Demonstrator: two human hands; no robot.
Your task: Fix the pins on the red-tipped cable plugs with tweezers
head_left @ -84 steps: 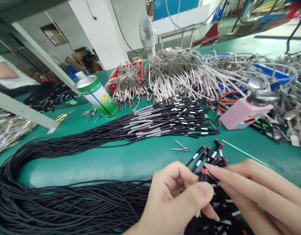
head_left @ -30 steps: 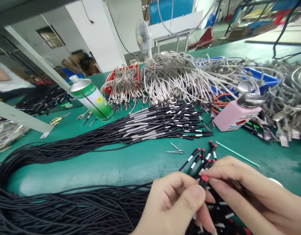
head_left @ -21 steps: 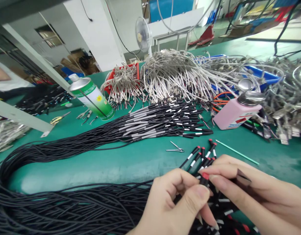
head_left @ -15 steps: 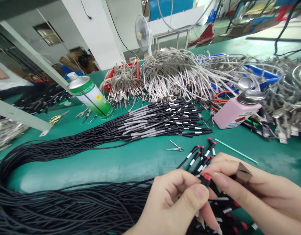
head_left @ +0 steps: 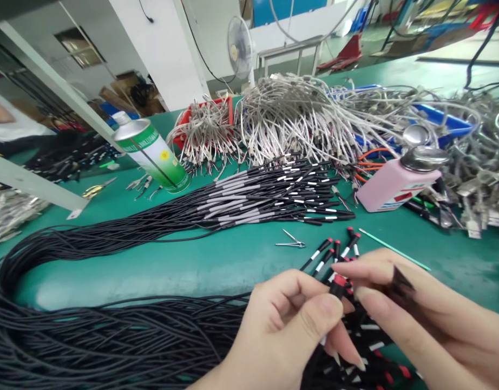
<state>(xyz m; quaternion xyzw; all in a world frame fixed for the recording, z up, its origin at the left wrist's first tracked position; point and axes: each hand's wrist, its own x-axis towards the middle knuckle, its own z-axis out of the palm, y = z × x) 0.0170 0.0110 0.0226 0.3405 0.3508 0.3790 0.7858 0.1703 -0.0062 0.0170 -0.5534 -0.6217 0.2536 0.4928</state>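
My left hand (head_left: pixel 292 325) is closed, its thumb and fingers pinching a black cable end with a red tip (head_left: pixel 339 280) that points up. My right hand (head_left: pixel 412 319) is just right of that tip, thumb and index finger spread apart with nothing between their ends. A dark brown folded piece (head_left: pixel 401 284) sits at the right index finger; whether it is wrapped round it or tucked against it, I cannot tell. Behind and below the hands lie more black cable ends with red tips and white bands (head_left: pixel 321 248), partly hidden by the fingers.
A looped bundle of black cables (head_left: pixel 111 338) covers the near left; its grey-sleeved ends (head_left: pixel 237 200) lie mid-table. Tweezers (head_left: pixel 292 242) and a green stick (head_left: pixel 395 250) lie close. Beyond stand a pink bottle (head_left: pixel 395 187), a green-white can (head_left: pixel 154 154) and heaped white cables (head_left: pixel 290 119).
My right thumb and index finger have parted and drawn off the red tip, where they were close against it. My left hand keeps its pinch. The view has shifted slightly.
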